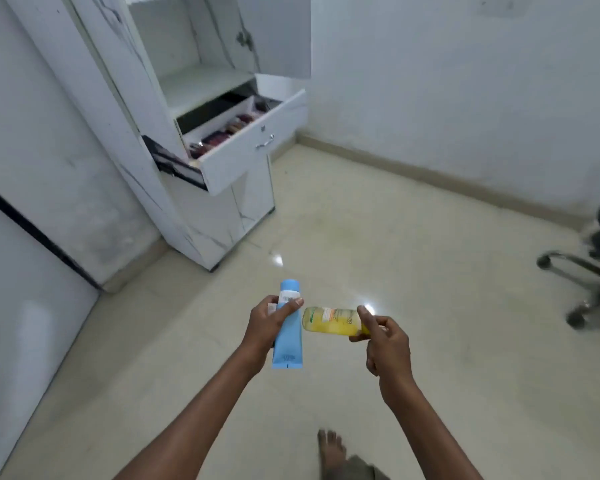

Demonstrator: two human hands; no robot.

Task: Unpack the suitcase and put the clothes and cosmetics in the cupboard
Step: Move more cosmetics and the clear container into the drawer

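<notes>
My left hand grips a light blue tube, cap end pointing up and away. My right hand holds a yellow bottle lying sideways, its base toward the tube. Both are held over the floor in front of me. The white cupboard stands ahead at the upper left with its door open and bare shelves. Its drawer is pulled out and holds several cosmetics. The suitcase is out of view.
A shiny beige tiled floor lies between me and the cupboard. An office chair base with castors sits at the right edge. White walls close in behind and to the left. My bare foot shows at the bottom.
</notes>
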